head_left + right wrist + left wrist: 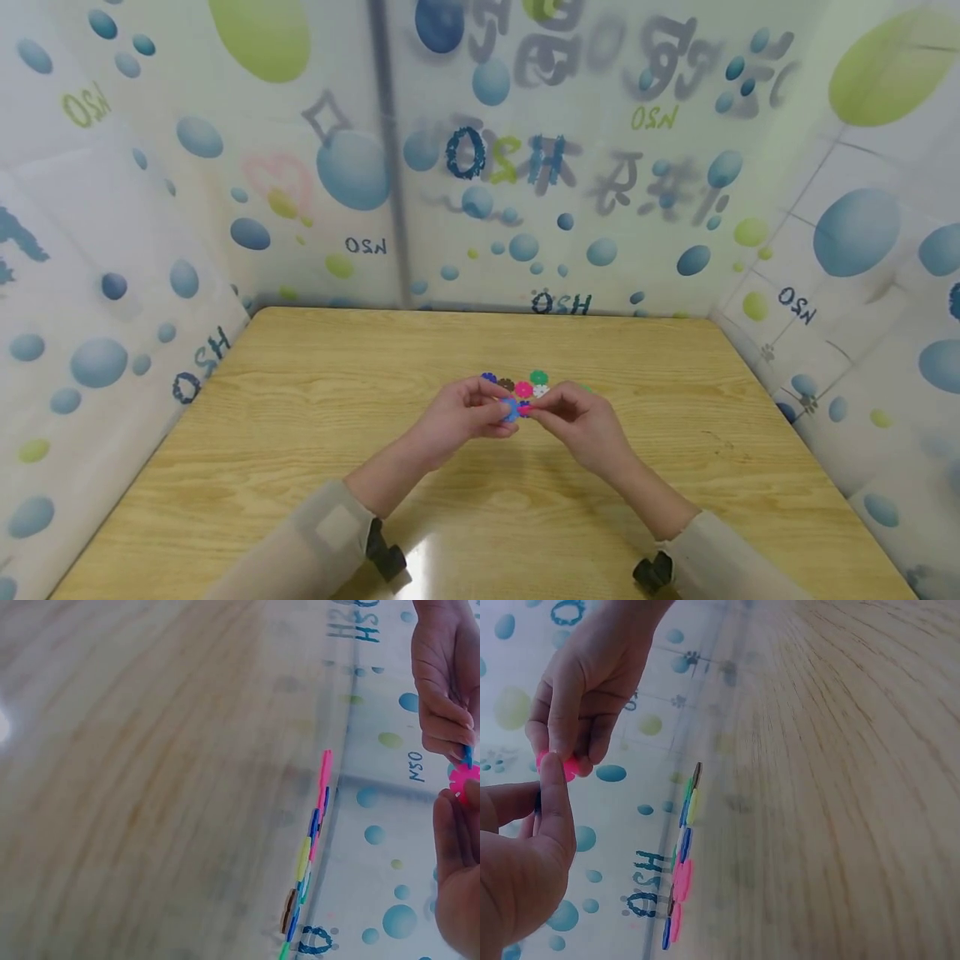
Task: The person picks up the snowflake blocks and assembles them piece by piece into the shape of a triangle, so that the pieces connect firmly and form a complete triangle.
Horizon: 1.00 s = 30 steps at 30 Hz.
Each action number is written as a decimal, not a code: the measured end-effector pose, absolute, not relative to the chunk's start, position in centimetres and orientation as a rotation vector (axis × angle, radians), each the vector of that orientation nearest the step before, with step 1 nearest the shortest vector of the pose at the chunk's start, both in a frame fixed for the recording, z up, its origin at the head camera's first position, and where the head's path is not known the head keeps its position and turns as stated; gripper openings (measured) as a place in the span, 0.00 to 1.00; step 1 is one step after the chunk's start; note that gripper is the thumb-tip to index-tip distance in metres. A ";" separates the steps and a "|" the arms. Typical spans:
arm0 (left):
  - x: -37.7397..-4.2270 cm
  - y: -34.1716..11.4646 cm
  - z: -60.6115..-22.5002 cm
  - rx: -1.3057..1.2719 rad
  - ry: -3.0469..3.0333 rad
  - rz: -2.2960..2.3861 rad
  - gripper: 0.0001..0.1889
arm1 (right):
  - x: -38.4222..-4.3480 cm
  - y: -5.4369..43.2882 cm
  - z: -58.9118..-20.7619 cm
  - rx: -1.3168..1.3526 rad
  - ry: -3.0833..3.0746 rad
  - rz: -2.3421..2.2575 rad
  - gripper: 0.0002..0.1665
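My left hand (453,418) pinches a light blue notched plastic disc (512,409) between thumb and fingers, over the table. Facing it, my right hand (588,427) holds a pink snowflake-shaped disc (460,782) by its edge with thumb and fingertips. The two discs meet at their edges, the pink one turned across the blue piece (468,756) in the right wrist view. Fingers of both hands cover much of the discs.
More notched discs lie flat beyond the hands: a pink one (524,389), a green one (538,377), a brown one (506,384), a white one (541,390) and others. They sit on a wooden table (315,367), with patterned curtains (300,225) around it.
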<state>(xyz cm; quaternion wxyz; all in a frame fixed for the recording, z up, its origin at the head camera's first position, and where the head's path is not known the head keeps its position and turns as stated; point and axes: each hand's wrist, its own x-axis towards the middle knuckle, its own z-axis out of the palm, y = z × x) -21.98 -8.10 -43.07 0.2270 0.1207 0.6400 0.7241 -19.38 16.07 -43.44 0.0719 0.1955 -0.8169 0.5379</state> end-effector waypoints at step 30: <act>-21.2 -8.4 -42.8 0.572 2.061 1.776 0.21 | -18.5 15.6 -44.0 0.726 -2.381 1.390 0.07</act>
